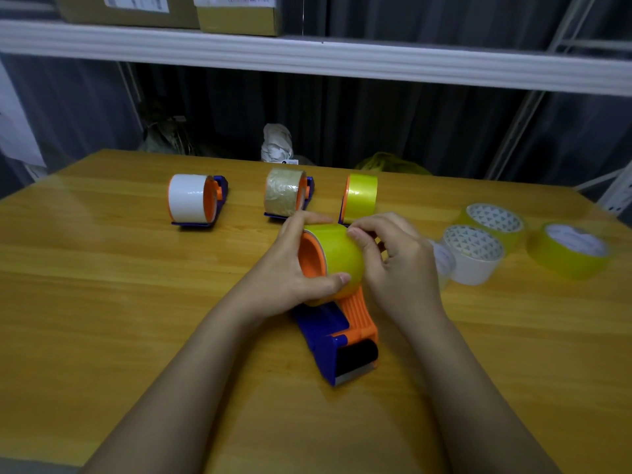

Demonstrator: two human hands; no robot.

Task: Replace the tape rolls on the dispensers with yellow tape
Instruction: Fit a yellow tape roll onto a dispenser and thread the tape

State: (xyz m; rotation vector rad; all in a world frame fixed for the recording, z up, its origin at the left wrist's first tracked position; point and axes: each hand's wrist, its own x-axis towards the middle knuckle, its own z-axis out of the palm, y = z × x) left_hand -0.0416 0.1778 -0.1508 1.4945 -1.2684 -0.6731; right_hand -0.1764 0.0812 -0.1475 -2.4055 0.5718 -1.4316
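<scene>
While clamped at nine o'clock by left hand (290, 268) and picked at by right hand (386, 254) fingertips: yellow roll (342, 258), light, stiff, slick; best gripped across rim.

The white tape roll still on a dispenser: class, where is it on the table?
In the head view, the white tape roll sits far left on the table, left of the brown tape dispenser.

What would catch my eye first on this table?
Two hands at the centre: the left hand grips a yellow tape roll on a blue and orange dispenser, and the right hand picks at its top. Behind stand three more dispensers; loose rolls lie at the right.
</scene>
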